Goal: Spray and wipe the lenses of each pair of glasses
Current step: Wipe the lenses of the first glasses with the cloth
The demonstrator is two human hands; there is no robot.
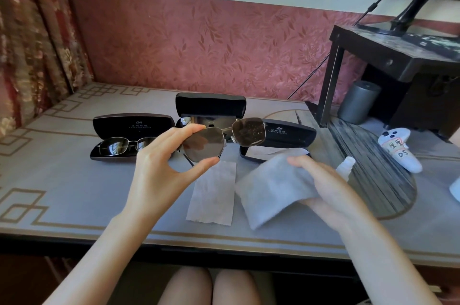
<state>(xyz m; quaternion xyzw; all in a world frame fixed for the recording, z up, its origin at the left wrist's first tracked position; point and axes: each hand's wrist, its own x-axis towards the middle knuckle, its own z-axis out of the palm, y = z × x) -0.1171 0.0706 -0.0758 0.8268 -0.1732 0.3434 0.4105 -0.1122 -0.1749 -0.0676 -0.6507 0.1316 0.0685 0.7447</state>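
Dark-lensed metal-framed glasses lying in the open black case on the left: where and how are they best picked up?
Probably pinch the dark-lensed metal-framed glasses at the bridge, from above: they lie flat in the open black case, lenses up, its rim blocks the sides, and the bridge spares the lenses.

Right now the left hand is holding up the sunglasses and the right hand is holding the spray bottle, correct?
Not quite. The head view shows the right hand holding a grey cloth; the spray bottle sits on the table beyond it. The left hand does hold up the sunglasses.
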